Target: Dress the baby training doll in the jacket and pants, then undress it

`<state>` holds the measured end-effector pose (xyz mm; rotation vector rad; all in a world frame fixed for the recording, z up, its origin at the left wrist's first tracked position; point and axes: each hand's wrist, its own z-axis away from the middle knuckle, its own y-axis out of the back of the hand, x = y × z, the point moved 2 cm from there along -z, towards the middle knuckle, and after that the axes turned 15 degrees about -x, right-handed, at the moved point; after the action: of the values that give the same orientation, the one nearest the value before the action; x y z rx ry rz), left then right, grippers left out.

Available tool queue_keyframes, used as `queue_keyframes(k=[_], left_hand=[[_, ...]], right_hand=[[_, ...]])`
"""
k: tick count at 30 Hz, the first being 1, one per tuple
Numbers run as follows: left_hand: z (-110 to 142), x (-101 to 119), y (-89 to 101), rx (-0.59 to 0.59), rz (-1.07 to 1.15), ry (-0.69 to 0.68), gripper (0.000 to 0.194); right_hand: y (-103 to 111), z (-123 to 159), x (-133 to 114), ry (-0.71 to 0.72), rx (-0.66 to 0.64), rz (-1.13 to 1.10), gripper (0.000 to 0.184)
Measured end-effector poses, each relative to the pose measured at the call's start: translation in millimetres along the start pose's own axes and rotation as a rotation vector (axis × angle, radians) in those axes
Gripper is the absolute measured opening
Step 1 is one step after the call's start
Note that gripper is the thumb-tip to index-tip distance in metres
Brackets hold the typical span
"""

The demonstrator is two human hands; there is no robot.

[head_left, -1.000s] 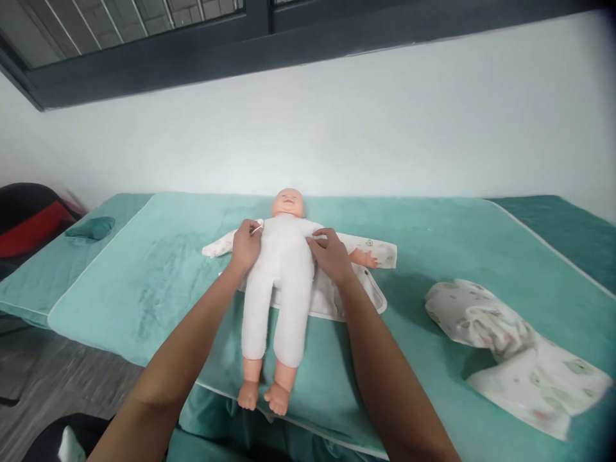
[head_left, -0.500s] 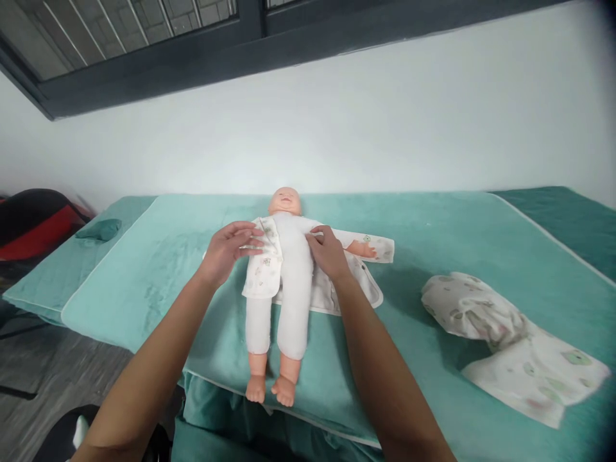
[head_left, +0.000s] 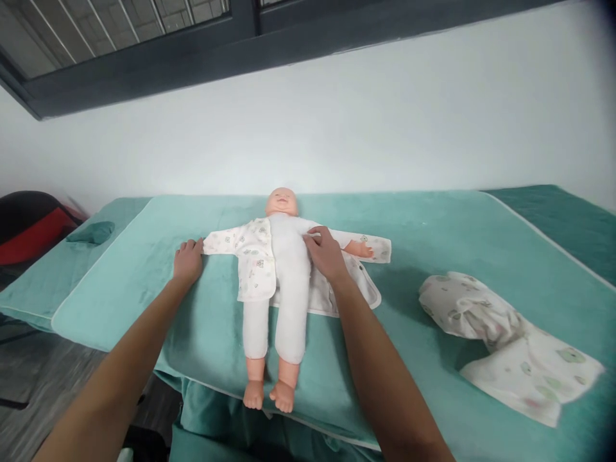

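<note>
A baby doll (head_left: 290,269) with a white padded body lies on its back, feet toward me. A white printed baby jacket (head_left: 255,276) covers its left-hand side in view, with that sleeve stretched out sideways. At the end of this sleeve, my left hand (head_left: 188,260) is closed on the cuff; the doll's hand there is hidden. My right hand (head_left: 326,251) rests against the doll's other side below the armpit, fingers bent together, and what they pinch is hidden. Beyond it, the doll's bare hand (head_left: 360,249) lies on the open jacket's other sleeve (head_left: 383,250).
A crumpled white printed cloth garment (head_left: 510,340) lies on the right of the green-covered bed (head_left: 409,212). The bed meets a white wall (head_left: 337,128) with a dark window frame (head_left: 144,61) above. A black and red chair (head_left: 33,231) stands at the left.
My left hand has moved left from the doll's chest to the sleeve's end and closed there. The sleeve now shows stretched out. My right hand stays by the doll's side.
</note>
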<state>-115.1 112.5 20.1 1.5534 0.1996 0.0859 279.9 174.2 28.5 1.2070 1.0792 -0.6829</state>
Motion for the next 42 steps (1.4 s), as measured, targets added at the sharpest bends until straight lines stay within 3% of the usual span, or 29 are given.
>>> queue_keyframes(k=[5, 8, 11, 14, 17, 21, 30, 36, 39, 42], left_hand=[[2.1, -6.5, -11.5, 0.07, 0.12, 0.088, 0.055], [7.1, -6.9, -17.0, 0.13, 0.159, 0.139, 0.063], [10.1, -5.9, -16.7, 0.184, 0.193, 0.139, 0.068], [10.6, -3.0, -14.4, 0.168, 0.165, 0.093, 0.059], [10.6, -1.5, -13.0, 0.17, 0.142, 0.123, 0.05], [12.4, -2.4, -13.5, 0.24, 0.174, 0.146, 0.049], [17.1, -12.8, -17.1, 0.352, 0.352, 0.192, 0.042], [14.3, -6.7, -19.3, 0.252, 0.524, 0.065, 0.046], [13.0, -5.0, -17.6, 0.264, 0.526, 0.004, 0.048], [10.9, -6.2, -18.6, 0.289, 0.525, -0.145, 0.041]], right_hand=[[0.9, 6.9, -5.8, -0.044, 0.158, 0.253, 0.023], [-7.0, -0.3, -25.9, 0.084, 0.215, 0.295, 0.026], [-23.2, -24.0, -59.6, 0.209, 0.129, 0.358, 0.02], [-43.8, -52.5, -90.5, 0.201, -0.033, 0.539, 0.029], [-62.9, -67.5, -103.2, 0.211, -0.164, 0.652, 0.03], [-71.1, -65.1, -95.1, 0.254, -0.176, 0.634, 0.021], [-43.7, -66.0, -74.5, 0.21, 0.039, 0.22, 0.025], [-41.7, -69.5, -65.9, 0.255, 0.036, 0.158, 0.025], [-44.8, -68.7, -68.5, 0.385, 0.057, 0.225, 0.027], [-47.9, -67.3, -71.1, 0.461, -0.033, 0.281, 0.025]])
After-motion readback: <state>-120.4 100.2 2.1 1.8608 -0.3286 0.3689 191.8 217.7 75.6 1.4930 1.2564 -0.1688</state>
